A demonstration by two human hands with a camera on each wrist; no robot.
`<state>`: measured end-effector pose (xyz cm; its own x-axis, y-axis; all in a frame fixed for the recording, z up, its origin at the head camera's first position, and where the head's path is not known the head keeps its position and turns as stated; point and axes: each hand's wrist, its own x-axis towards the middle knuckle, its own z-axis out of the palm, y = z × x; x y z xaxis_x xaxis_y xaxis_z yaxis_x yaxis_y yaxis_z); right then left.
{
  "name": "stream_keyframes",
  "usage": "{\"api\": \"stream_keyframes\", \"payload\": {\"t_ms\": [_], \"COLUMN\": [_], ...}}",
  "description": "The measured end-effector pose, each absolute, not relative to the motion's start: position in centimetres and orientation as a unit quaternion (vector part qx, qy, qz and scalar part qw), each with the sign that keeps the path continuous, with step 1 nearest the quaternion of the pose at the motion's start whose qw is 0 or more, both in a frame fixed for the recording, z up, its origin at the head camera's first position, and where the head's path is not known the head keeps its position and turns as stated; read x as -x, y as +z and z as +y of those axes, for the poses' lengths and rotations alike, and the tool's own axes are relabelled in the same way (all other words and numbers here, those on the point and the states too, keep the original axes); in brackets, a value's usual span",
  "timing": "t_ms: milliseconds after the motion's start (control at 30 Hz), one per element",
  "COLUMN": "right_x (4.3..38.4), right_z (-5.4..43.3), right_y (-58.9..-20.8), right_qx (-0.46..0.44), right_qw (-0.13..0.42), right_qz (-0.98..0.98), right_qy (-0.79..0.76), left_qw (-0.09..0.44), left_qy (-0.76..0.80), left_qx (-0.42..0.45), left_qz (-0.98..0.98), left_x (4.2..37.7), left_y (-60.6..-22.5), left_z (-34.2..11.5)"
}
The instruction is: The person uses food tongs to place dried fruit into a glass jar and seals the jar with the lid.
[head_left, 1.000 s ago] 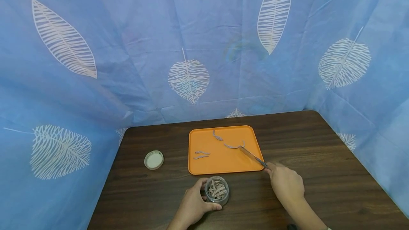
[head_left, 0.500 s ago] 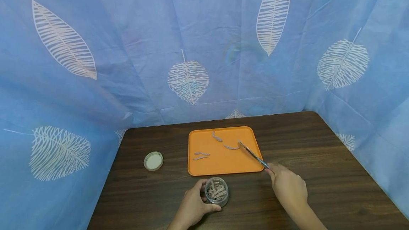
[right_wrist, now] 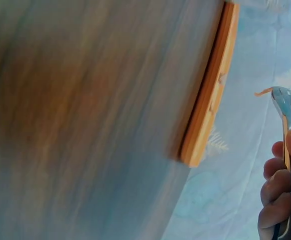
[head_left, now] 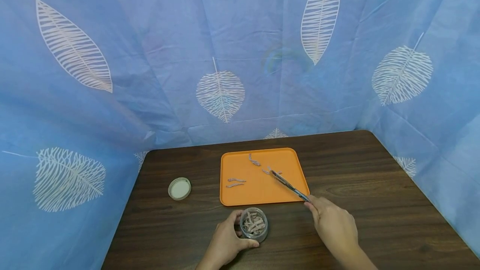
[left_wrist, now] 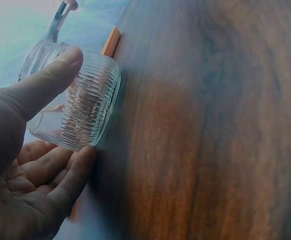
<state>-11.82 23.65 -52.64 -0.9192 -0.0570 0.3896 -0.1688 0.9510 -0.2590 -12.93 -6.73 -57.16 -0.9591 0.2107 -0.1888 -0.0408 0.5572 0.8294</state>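
My left hand (head_left: 227, 238) grips a clear ribbed glass jar (left_wrist: 90, 100) standing on the table, thumb on one side and fingers on the other. Pale brownish strips (head_left: 253, 223) fill part of the jar. My right hand (head_left: 335, 223) holds metal tongs (head_left: 288, 185) over the orange tray (head_left: 258, 195). In the right wrist view a thin strip (right_wrist: 263, 92) sticks out from the tongs' tip. Below the tips, another strip (head_left: 265, 171) lies on the tray, partly hidden by the tongs. Two strips (head_left: 236, 185) lie at the tray's left, and one curved strip (head_left: 255, 162) near its back.
A round lid (head_left: 180, 188) with a pale inside lies on the dark wooden table (head_left: 157, 228), left of the tray. Blue cloth (head_left: 161, 53) with white leaf prints hangs around the table's back and sides.
The tongs have lifted a strip off the tray's right part and moved left with it, the right hand shifting slightly left too. My left hand and the jar stay in place.
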Motion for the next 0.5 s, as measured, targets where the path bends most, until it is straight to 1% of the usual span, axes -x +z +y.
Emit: {"api": "stream_keyframes", "payload": {"t_ms": [500], "right_x": [9.0], "right_z": [21.6], "right_y": [-52.6], "right_qx": [-0.100], "right_qw": [0.230], "right_qz": [-0.960], "right_qy": [0.127], "left_qw": [0.133], "left_qy": [0.474], "left_qx": [-0.052], "left_qz": [0.869], "left_x": [12.9], "left_y": [-57.2], "left_z": [-6.8]}}
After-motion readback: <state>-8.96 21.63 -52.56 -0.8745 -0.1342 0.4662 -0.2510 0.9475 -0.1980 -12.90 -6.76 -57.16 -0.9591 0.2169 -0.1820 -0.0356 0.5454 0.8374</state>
